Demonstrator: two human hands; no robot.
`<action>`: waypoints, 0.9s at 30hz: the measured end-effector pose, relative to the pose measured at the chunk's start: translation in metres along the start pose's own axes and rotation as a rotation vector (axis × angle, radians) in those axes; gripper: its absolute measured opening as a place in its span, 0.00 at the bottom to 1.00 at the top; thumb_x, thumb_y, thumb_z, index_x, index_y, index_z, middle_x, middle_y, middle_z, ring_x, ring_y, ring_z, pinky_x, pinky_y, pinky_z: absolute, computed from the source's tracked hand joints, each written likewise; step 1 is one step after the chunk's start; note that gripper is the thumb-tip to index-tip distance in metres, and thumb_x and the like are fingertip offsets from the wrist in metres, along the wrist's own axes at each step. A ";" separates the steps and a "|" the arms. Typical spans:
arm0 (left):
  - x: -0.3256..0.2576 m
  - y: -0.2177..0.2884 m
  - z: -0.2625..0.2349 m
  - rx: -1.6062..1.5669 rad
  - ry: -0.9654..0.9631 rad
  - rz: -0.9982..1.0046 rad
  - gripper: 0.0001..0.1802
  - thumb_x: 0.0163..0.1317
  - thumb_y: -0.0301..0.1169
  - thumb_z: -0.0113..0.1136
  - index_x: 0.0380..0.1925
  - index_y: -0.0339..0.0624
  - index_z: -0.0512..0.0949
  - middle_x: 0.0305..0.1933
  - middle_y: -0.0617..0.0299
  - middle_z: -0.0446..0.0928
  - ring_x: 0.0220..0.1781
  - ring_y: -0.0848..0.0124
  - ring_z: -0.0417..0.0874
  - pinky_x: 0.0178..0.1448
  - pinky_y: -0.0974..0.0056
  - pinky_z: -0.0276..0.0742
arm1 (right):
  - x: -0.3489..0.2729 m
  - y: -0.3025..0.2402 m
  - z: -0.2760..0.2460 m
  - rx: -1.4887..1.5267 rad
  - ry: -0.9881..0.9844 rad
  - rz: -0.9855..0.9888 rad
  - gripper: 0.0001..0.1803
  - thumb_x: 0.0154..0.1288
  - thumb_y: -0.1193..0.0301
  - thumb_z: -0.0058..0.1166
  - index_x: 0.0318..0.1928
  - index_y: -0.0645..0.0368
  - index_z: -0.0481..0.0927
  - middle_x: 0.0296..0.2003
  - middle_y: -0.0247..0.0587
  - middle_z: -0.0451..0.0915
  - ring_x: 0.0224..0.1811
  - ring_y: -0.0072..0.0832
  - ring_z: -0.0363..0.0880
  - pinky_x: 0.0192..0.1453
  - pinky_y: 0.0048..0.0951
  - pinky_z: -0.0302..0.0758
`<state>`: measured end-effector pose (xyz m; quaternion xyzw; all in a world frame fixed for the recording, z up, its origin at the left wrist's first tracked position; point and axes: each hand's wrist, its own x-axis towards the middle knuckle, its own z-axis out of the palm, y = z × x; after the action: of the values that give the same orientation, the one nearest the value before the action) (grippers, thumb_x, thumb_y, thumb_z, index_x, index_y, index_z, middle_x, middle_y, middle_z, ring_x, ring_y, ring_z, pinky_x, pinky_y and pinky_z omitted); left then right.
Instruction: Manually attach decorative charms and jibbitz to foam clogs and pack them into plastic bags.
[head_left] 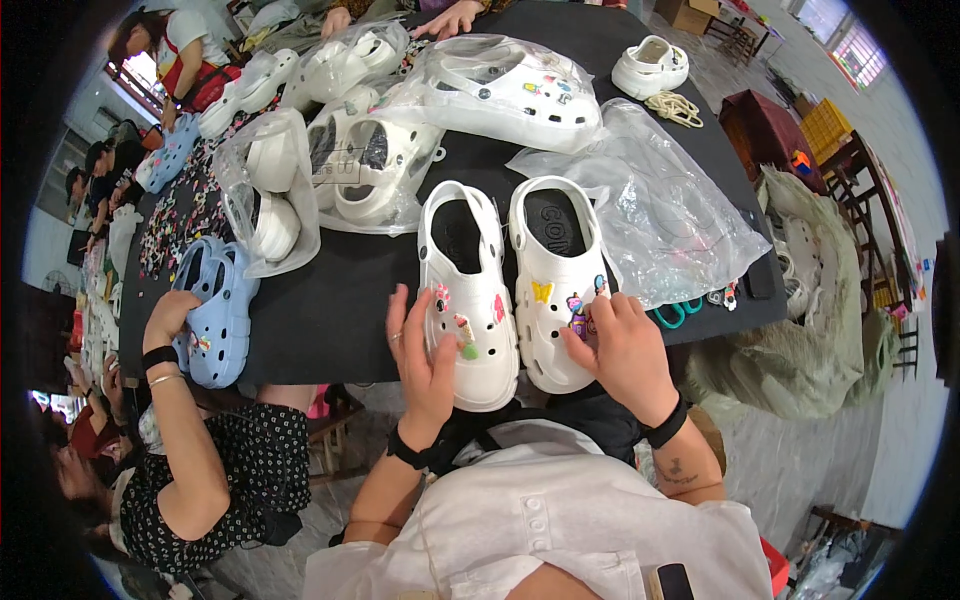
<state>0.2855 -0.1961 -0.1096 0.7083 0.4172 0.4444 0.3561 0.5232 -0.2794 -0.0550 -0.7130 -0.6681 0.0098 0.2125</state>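
Note:
Two white clogs stand side by side at the table's near edge, toes toward me. The left clog (480, 372) carries pink, red and green charms on its upper. My left hand (424, 375) rests against its outer side, fingers stretched out and apart. On the right clog (540, 350) there are a yellow butterfly charm (543, 292) and a purple figure charm (576, 312). My right hand (632, 355) lies on that clog's outer side, with thumb and fingers bent around a charm beside the purple one. The fingers partly hide that charm.
Bagged white clogs (510, 95) stand across the black table (310, 340). A clear plastic bag (665, 205) lies at right, near another white clog (650, 68) and a cord bundle (674, 109). Loose charms (185, 215) spread at left, where another person's hand touches a blue clog (218, 325).

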 end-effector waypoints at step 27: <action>-0.006 0.049 0.023 0.546 -0.391 0.622 0.18 0.53 0.41 0.69 0.46 0.67 0.85 0.61 0.63 0.77 0.57 0.68 0.80 0.69 0.48 0.61 | 0.000 0.005 -0.006 0.057 0.039 -0.198 0.28 0.52 0.47 0.67 0.31 0.61 0.73 0.23 0.42 0.75 0.26 0.37 0.78 0.28 0.34 0.75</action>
<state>0.3187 -0.2240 -0.0765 0.9385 0.2114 0.2618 0.0779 0.5293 -0.2809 -0.0510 -0.6372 -0.7305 -0.0060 0.2456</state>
